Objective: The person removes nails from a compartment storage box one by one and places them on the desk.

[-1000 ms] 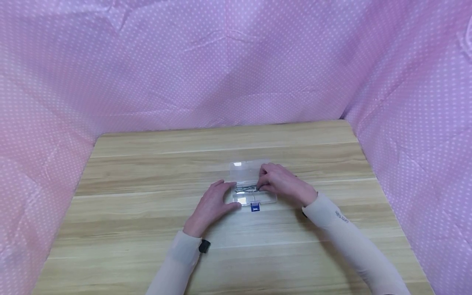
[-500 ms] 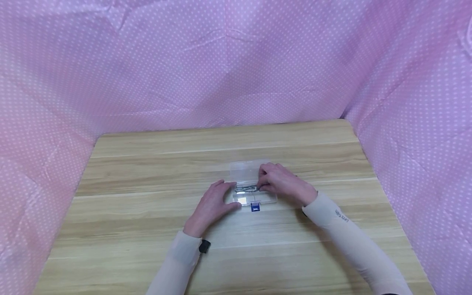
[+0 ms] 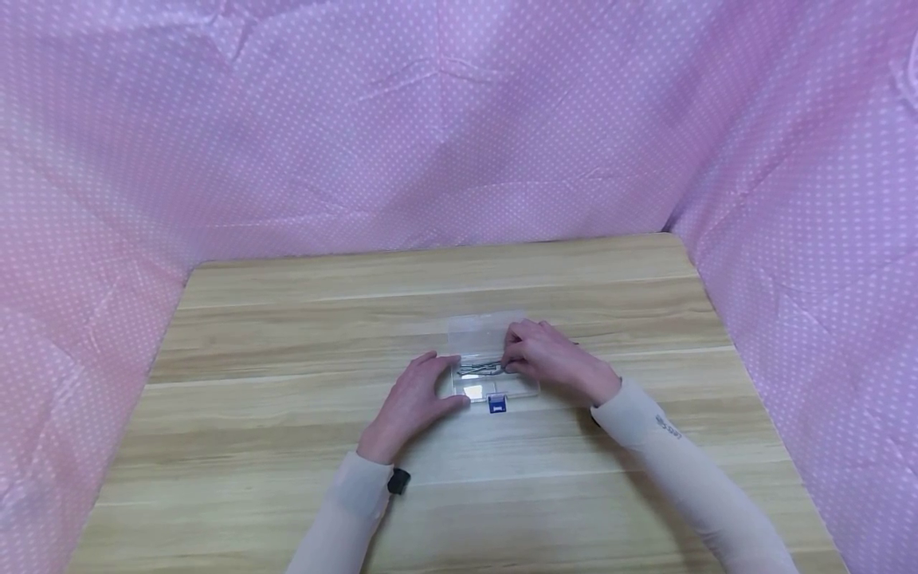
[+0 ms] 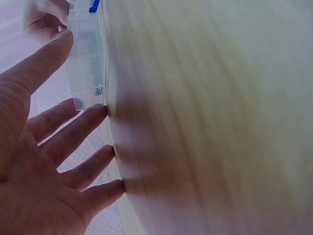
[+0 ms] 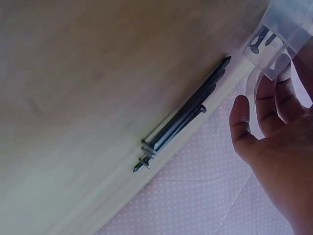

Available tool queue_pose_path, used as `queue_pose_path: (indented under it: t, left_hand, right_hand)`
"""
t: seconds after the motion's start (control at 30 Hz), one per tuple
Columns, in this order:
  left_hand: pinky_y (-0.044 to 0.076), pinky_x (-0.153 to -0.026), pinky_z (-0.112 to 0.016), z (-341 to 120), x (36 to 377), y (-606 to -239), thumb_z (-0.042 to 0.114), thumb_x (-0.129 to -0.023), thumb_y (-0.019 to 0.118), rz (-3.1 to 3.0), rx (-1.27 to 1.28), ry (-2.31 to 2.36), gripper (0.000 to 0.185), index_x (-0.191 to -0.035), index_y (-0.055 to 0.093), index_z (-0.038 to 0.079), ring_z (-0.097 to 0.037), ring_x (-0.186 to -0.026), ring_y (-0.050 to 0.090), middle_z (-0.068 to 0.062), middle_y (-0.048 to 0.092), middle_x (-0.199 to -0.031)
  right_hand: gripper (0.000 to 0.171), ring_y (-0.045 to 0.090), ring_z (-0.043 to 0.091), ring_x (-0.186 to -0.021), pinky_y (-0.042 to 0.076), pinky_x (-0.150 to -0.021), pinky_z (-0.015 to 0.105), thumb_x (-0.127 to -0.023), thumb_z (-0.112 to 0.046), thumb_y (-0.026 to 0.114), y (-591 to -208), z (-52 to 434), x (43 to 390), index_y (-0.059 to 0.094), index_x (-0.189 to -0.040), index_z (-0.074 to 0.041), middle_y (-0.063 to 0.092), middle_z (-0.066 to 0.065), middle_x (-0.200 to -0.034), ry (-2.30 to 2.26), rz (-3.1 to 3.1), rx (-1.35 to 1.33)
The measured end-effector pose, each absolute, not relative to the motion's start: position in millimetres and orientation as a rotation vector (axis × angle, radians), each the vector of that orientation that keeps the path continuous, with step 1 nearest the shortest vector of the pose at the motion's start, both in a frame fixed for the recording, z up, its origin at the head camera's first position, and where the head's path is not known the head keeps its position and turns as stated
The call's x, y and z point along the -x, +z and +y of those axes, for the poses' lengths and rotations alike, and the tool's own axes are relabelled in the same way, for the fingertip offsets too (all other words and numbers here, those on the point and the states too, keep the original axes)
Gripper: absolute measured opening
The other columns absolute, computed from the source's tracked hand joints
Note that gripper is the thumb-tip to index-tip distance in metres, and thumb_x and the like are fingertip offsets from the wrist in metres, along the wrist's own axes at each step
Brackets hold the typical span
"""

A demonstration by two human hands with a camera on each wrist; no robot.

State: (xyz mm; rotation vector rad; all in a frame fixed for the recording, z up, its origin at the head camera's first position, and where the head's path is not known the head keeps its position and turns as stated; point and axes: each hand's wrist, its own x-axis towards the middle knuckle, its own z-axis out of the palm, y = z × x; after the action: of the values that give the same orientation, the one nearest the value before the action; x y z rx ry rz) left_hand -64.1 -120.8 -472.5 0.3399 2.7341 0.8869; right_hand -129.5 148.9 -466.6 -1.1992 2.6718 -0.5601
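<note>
Right, head view first: clear plastic box [image 3: 488, 363] sits mid-table [image 3: 287, 335], lid open toward 12 o'clock, blue latch [image 3: 496, 404] at its 6 o'clock edge. Nails [image 3: 479, 368] lie inside, long axis running 9-to-3. Left hand [image 3: 412, 402] braces the box's 9 o'clock end w/ fingers relaxed and fairly straight, nothing gripped. Right hand [image 3: 548, 357] comes in from 3 o'clock, fingers curled down over the box's right part, tips at the nails' 3 o'clock end; whether it pinches them I can't tell from here. Right hand is the nearer one to the nails.

Left wrist view: left hand [image 4: 44, 147] spread wide, thumb on the box [image 4: 88, 63] top edge, index tip touching its end wall, other fingertips on the table [image 4: 220, 122] beside it.

Right wrist view: a loose bundle of dark nails [image 5: 181, 120] lies on the table [image 5: 98, 73], apart from the right hand [image 5: 274, 142], off toward its 9 o'clock. Fingers curl around the box's [image 5: 286, 24] clear rim; more nail heads show inside it.

Pink dotted cloth [image 3: 459, 119] walls the table on three sides.
</note>
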Motion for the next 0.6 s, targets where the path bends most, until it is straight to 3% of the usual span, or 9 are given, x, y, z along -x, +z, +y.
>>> queue_pose_path:
  t: [0.6]
  left_hand:
    - [0.033, -0.122, -0.052, -120.2, 64.2, -473.3, 0.041, -0.086, 0.085, 2.739, -0.331, 0.887, 0.07, -0.144, 0.061, 0.012, -0.034, -0.148, 0.039, -0.006, 0.062, -0.145]
  right_hand:
    - [0.006, 0.059, 0.013, -0.102, 0.047, -0.085, 0.034, -0.095, -0.022, 0.077, -467.5, 156.4, 128.0, 0.079, -0.1, -0.022, 0.065, -0.008, -0.107, -0.648, 2.701, 1.167]
